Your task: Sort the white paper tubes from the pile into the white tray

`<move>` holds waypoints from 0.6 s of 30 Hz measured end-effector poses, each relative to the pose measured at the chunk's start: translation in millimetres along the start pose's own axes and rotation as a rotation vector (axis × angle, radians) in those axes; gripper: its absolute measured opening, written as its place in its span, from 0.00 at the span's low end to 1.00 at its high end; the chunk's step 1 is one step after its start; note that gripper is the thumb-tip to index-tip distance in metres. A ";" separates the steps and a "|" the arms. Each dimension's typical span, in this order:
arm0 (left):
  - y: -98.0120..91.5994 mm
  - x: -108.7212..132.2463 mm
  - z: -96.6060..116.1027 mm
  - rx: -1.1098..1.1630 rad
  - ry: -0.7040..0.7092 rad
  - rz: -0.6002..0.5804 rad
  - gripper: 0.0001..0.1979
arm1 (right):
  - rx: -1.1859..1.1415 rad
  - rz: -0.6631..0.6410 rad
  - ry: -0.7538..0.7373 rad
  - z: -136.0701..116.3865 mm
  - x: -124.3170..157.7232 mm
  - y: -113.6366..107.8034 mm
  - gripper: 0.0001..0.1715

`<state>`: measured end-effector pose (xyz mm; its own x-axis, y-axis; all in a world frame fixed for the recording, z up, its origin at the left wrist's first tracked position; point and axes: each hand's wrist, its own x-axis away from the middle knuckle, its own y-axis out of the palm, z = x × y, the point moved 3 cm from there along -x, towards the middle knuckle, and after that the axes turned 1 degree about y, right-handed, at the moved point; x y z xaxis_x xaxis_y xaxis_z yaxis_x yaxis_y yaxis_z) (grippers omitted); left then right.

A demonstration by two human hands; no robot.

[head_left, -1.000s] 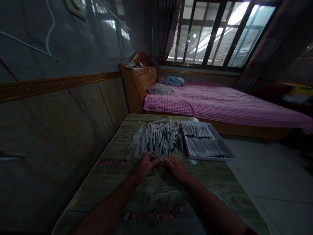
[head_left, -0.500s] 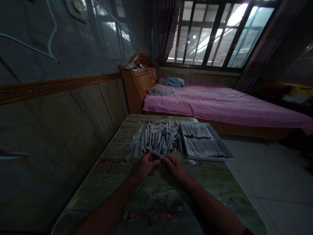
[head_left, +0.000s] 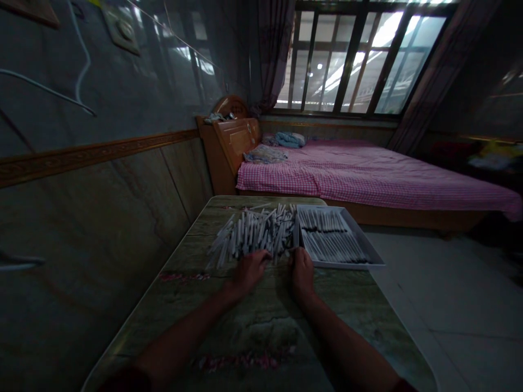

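Observation:
A loose pile of slim white pens (head_left: 255,231) with dark ends lies on the table, just beyond my hands. My left hand (head_left: 248,270) reaches the near edge of this pile, its fingers pinched together. What those fingers hold, if anything, is hidden. My right hand (head_left: 303,274) is closed beside the near left corner of a shallow white box (head_left: 373,253). A short pale end of a pen (head_left: 292,249) shows at its fingertips; the rest is covered. Inside the box, similar pens (head_left: 335,247) lie side by side in two rows.
The wood-patterned table (head_left: 245,321) has rounded corners and stands close to the tiled wall (head_left: 81,234) on the left. Behind it is a bed (head_left: 359,169) with a pink checked sheet and a wooden headboard (head_left: 235,141). Pale floor (head_left: 408,261) lies to the right.
My hands, together on one pen before, have moved apart. The left has gone forward to the pile; the right has shifted right towards the box. The view has tilted slightly.

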<state>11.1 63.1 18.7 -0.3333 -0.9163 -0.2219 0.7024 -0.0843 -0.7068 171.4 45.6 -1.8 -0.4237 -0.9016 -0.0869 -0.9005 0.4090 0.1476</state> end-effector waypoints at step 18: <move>41.3 -91.5 37.6 -0.715 0.023 -0.036 0.14 | -0.048 -0.033 -0.036 10.4 -4.1 2.3 0.23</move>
<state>94.3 128.7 35.1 -0.3672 -0.9087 -0.1984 0.1093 0.1697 -0.9794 170.1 51.7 -11.4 -0.3977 -0.9086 -0.1279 -0.9089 0.3709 0.1907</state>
